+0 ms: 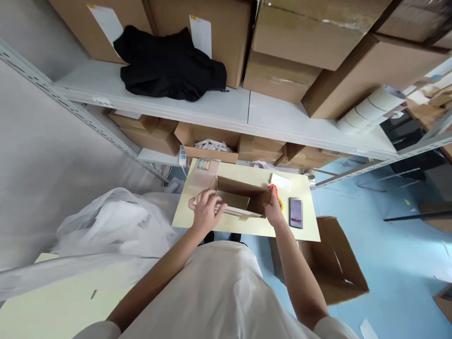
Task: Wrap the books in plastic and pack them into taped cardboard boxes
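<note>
Steadying the open box (241,187) on the worktop (300,187) between the hands seems the step, left hand (206,210) spread at its near edge, right hand (273,208) curled at one end, exact grip unclear, the next move calling for firmer left support

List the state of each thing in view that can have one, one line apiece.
Small cardboard box: open at the top
Left hand: fingers spread, at the box's left end
Right hand: closed on the box's right end
Phone: screen lit
Carton on the floor: open
Carton of white pieces: open
Black garment: crumpled
Plastic sheeting: bunched up
</note>
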A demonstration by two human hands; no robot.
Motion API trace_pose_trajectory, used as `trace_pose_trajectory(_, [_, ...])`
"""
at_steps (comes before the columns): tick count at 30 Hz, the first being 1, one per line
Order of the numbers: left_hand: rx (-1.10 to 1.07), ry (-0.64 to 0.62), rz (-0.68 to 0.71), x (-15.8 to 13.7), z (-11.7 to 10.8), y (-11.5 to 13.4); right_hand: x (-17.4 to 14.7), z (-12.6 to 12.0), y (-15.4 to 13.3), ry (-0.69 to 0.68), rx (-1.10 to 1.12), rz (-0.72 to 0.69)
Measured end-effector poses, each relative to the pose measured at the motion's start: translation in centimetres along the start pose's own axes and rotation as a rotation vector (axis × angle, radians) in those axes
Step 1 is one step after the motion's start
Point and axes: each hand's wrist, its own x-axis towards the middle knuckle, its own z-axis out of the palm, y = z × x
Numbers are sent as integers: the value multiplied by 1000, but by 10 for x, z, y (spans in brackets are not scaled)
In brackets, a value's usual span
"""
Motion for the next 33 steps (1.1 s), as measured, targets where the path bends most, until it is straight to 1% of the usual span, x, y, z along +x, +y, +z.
trace_pose_trajectory(1, [29,49,-63,5,-1,-1,4,-1,-1,-2,-25,52])
trace_pose_trajectory(2, [42,64,-121,11,-2,-3,8,0,-4,-2,-50,94])
trace_pose_trajectory(3, [31,41,-174,16,-2,-7,11,1,-6,-3,-67,114])
trace_pose_trajectory(4, [1,-8,-221,21,-1,-10,14,3,-9,-6,-75,102])
trace_pose_trajectory(7, [-61,-155,-347,30,3,-19,19,8,-16,-45,-90,9])
trace_pose_trajectory(10, [54,-214,-435,33,5,-18,18,6,-16,-76,-213,-41])
trace_pose_trajectory(13, [180,-238,-441,37,6,-13,13,-2,-12,-127,-334,-134])
trace_pose_trajectory(15, [204,-223,-435,44,8,-11,10,-8,-11,-196,-368,-199])
trace_pose_trajectory(17, [180,-180,-453,53,10,-12,11,-12,-14,-234,-421,-211])
trace_pose_trajectory(19, [138,-112,-487,62,12,-14,14,-15,-20,-249,-468,-193])
trace_pose_trajectory(21, [111,-51,-518,69,12,-17,16,-15,-28,-276,-435,-190])
trace_pose_trajectory(24, [104,-16,-505,71,10,-16,14,-13,-35,-317,-307,-185])
trace_pose_trajectory(26, [104,-1,-481,66,8,-13,8,-9,-34,-292,-268,-173])
trace_pose_trajectory(29, [51,-2,-430,51,6,-9,-3,-3,-27,-219,-301,-200])
trace_pose_trajectory(31, [-65,-45,-376,37,5,-10,-8,1,-22,-167,-341,-225])
trace_pose_trajectory(33, [-262,-107,-301,20,4,-15,-9,5,-18,-111,-369,-238])
